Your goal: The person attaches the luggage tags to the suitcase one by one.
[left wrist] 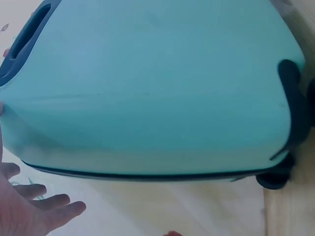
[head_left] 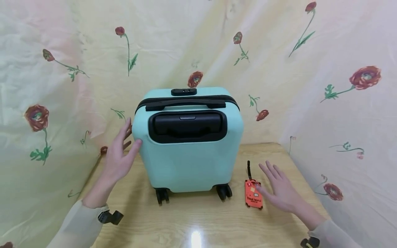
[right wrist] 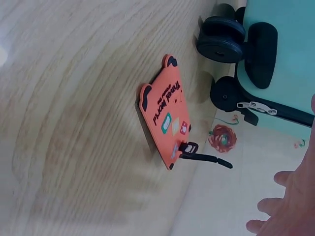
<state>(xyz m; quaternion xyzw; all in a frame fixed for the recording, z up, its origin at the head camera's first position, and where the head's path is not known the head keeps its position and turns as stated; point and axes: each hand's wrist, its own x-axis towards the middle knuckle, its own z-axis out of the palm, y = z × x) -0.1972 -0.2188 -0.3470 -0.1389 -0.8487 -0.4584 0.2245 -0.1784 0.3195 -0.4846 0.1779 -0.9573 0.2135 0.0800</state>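
Observation:
A mint-green suitcase [head_left: 192, 165] stands upright on its black wheels [head_left: 224, 191], with a black carry handle [head_left: 186, 103] on top. My left hand [head_left: 121, 155] is at the suitcase's upper left side, fingers extended and thumb near its front edge; whether it touches is hard to tell. In the left wrist view the same hand [left wrist: 34, 209] shows spread fingers beside the case. An orange-red luggage tag [head_left: 253, 196] with a black strap lies flat to the right of the suitcase. Just right of the tag, my right hand [head_left: 280, 189] hovers with its fingers spread, holding nothing.
The wood-grain table [head_left: 173, 227] carries the suitcase and the tag. Flower-patterned cloth [head_left: 192, 44] hangs behind and along both sides, close to the table's edges. A black band [head_left: 110, 217] circles the left sleeve, and another [head_left: 310, 242] the right.

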